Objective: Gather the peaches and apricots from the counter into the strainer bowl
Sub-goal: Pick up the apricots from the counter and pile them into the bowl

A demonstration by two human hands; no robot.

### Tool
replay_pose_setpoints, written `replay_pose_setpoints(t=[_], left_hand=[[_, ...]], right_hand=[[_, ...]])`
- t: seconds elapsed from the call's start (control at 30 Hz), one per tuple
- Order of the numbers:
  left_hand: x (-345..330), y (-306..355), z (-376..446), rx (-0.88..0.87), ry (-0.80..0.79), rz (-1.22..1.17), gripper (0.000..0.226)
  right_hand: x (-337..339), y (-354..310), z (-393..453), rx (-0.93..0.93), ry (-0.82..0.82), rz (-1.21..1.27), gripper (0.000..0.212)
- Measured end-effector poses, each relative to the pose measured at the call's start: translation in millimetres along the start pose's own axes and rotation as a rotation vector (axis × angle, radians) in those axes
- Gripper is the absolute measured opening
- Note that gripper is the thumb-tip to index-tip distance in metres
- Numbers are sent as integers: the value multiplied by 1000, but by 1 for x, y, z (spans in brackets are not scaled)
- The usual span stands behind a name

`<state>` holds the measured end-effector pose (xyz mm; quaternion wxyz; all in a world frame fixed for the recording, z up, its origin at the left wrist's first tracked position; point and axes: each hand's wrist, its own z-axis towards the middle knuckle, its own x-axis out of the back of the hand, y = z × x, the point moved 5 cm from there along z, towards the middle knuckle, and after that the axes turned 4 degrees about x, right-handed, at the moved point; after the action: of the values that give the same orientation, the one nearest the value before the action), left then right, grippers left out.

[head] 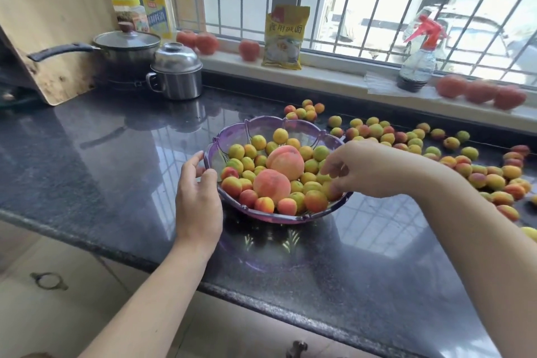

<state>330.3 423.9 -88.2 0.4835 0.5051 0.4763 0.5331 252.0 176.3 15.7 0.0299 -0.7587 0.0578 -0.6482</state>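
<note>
Two hands at the strainer bowl (293,219), left hand (198,203) gripping its rim, right hand (360,167) perhaps pinching an apricot (329,189)

Translucent purple scalloped plastic strainer bowl (232,131) holds yellow-green, red-blushed small apricots (316,201) and two pink-orange peaches (271,186); speckled black stone worktop (116,160) beneath.

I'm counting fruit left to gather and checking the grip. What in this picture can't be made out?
- Head view: right hand is motion-blurred over the strainer bowl; whether its fingertips hold an apricot is unclear.
- Apricots on the counter: some hidden behind the right forearm, others cut off by the right edge, so no full count.
- Fruit under the two peaches is hidden.
- Left hand covers part of the bowl's rim.
</note>
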Motion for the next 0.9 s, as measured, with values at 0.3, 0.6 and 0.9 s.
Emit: replay_pose_setpoints(t=[0.3,0.6,0.9], left_hand=[[-15,7,-6,-133,-125,167,61],[-19,10,-16,-206,-274,29,78],[-8,-4,2,-8,-182,-159,69]], right_hand=[[-39,129,-65,-536,1145,487,22],[-70,121,-43,-580,812,335,37],[-74,115,-30,-610,680,163,32]])
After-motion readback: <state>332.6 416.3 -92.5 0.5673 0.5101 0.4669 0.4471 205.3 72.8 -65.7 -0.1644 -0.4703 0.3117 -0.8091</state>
